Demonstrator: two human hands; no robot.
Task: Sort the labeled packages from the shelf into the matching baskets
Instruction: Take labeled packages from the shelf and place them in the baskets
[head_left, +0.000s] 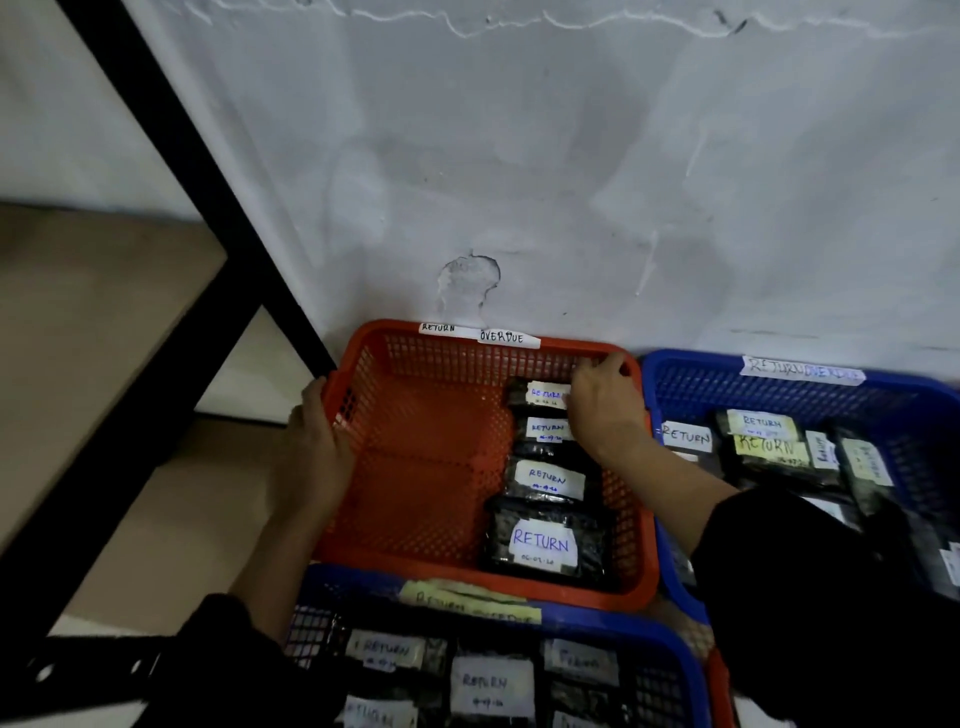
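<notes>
A black metal shelf frame (171, 218) stands left of an orange perforated plastic basket (415, 467) tagged "RETURN" and "OVERDUE", between two blue plastic baskets (779, 395) holding labelled packs. Four dark packages with white "RETURN" labels (543, 540) line its right side. The left hand (314, 441) grips the orange rim; the right hand (602, 400), fingers curled, touches the farthest package, apparently settling it. Next: another shelf package.
</notes>
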